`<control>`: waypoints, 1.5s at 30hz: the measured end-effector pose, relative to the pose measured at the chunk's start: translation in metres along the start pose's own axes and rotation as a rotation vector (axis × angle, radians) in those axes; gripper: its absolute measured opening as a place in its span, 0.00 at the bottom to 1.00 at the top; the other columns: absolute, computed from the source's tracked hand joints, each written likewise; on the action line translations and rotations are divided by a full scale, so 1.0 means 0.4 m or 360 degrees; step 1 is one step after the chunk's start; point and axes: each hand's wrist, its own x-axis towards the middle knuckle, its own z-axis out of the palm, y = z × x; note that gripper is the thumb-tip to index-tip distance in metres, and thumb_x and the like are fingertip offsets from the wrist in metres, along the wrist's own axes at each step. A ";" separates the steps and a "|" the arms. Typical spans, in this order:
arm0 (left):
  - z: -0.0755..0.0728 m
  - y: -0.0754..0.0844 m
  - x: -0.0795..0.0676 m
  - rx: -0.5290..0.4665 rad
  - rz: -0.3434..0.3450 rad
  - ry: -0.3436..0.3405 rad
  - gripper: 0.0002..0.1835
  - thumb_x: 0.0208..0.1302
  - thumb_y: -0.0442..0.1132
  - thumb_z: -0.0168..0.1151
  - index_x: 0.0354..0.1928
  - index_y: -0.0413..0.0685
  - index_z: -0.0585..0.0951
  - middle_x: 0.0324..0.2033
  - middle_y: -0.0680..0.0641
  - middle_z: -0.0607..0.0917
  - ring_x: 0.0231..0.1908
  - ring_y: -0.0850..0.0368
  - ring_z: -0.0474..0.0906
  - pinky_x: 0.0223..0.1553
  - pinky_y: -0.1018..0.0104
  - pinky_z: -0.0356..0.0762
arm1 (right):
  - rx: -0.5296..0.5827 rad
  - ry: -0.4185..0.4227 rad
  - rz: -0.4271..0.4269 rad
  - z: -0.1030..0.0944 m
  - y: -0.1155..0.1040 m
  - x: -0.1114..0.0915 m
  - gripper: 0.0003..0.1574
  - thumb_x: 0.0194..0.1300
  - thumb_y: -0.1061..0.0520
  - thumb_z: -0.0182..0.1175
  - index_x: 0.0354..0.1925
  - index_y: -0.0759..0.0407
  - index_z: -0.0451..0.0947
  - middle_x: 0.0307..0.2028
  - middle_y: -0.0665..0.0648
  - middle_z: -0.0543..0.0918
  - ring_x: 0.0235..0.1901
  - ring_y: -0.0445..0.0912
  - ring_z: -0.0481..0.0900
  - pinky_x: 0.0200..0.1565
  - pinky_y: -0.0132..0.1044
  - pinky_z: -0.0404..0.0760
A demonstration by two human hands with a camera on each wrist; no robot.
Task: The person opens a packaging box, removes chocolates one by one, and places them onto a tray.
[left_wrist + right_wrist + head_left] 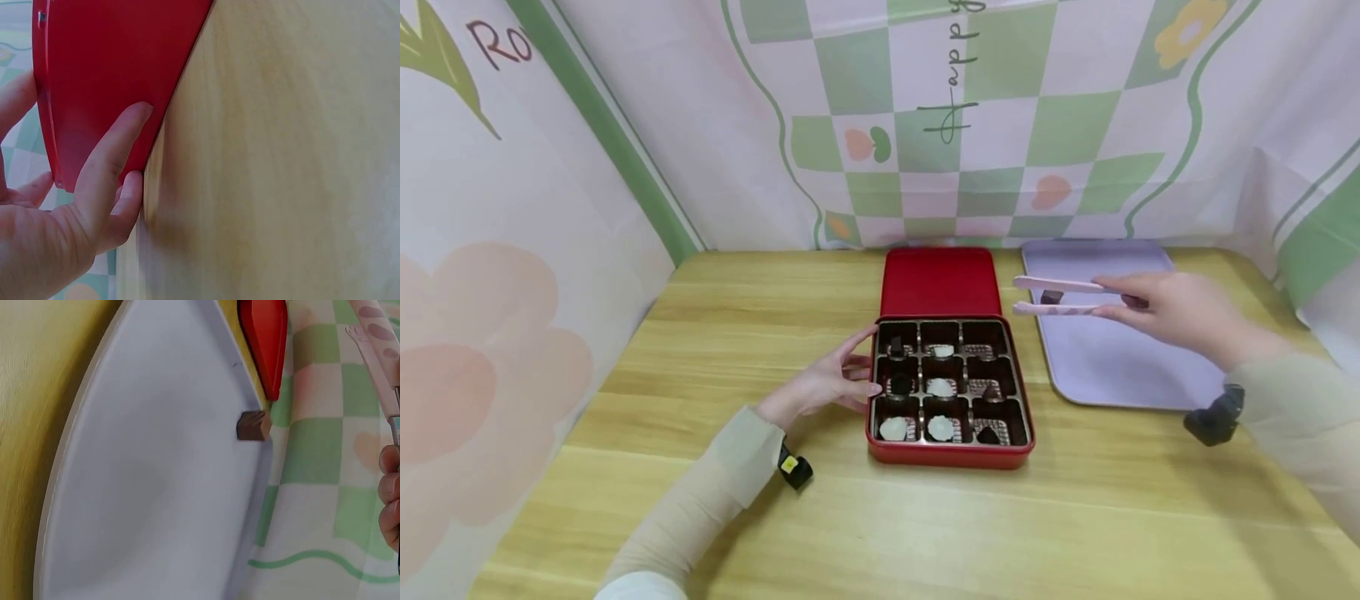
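Observation:
A red tin (951, 455) with a dark compartment insert stands on the table, several dark and white chocolates in its compartments. The top right compartment shows no chocolate. My left hand (820, 382) rests against the tin's left side; in the left wrist view, its fingers (115, 153) lie loosely along the red wall. With my right hand (1180, 312) I hold pink tongs (1067, 309), their arms apart, over the lilac tray (1120, 375). A brown chocolate piece (1052, 297) is seen between the tong arms; the right wrist view shows this chocolate (252, 425) near the tray's edge, apart from the tongs (375, 353).
The tin's red lid (940, 282) lies open behind it, toward the patterned cloth (992, 192). Bare wooden table (737, 325) extends to the left of the tin and in front of it. Another cloth (535, 208) hangs along the left side.

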 end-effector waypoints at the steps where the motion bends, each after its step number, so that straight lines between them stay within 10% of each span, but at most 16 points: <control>1: -0.001 0.000 0.000 0.0003 0.0001 -0.0001 0.50 0.60 0.23 0.58 0.74 0.71 0.45 0.69 0.31 0.53 0.68 0.35 0.55 0.45 0.46 0.81 | -0.0002 0.0002 -0.0028 -0.002 -0.008 0.002 0.28 0.50 0.48 0.72 0.50 0.55 0.82 0.19 0.45 0.69 0.19 0.39 0.62 0.22 0.33 0.61; 7: -0.003 0.002 0.001 0.0014 0.0002 -0.0008 0.50 0.60 0.24 0.58 0.74 0.71 0.45 0.69 0.31 0.53 0.68 0.35 0.55 0.46 0.46 0.81 | 0.0018 0.0079 -0.0346 -0.003 -0.046 0.011 0.29 0.48 0.42 0.71 0.47 0.55 0.83 0.26 0.47 0.82 0.19 0.34 0.65 0.20 0.30 0.64; 14: -0.005 0.005 -0.002 0.0019 -0.0002 -0.0010 0.51 0.60 0.24 0.59 0.74 0.72 0.45 0.69 0.31 0.52 0.68 0.35 0.54 0.46 0.47 0.81 | 0.0024 0.0112 -0.0567 -0.006 -0.092 0.021 0.31 0.54 0.33 0.63 0.46 0.54 0.84 0.21 0.40 0.72 0.18 0.30 0.59 0.18 0.28 0.61; 35: -0.003 0.008 -0.001 0.0005 -0.0007 -0.0014 0.51 0.60 0.25 0.59 0.74 0.72 0.45 0.69 0.32 0.51 0.68 0.35 0.53 0.46 0.45 0.81 | -0.0088 0.0093 -0.0829 -0.006 -0.122 0.043 0.30 0.51 0.30 0.63 0.39 0.50 0.86 0.21 0.40 0.75 0.13 0.29 0.59 0.14 0.32 0.65; 45: 0.000 0.004 -0.001 0.0006 -0.0020 0.0000 0.51 0.60 0.24 0.59 0.74 0.73 0.46 0.69 0.33 0.53 0.68 0.36 0.53 0.46 0.46 0.81 | -0.0190 -0.0172 -0.0851 -0.015 -0.161 0.072 0.22 0.46 0.39 0.70 0.39 0.48 0.87 0.20 0.41 0.73 0.15 0.34 0.65 0.17 0.35 0.70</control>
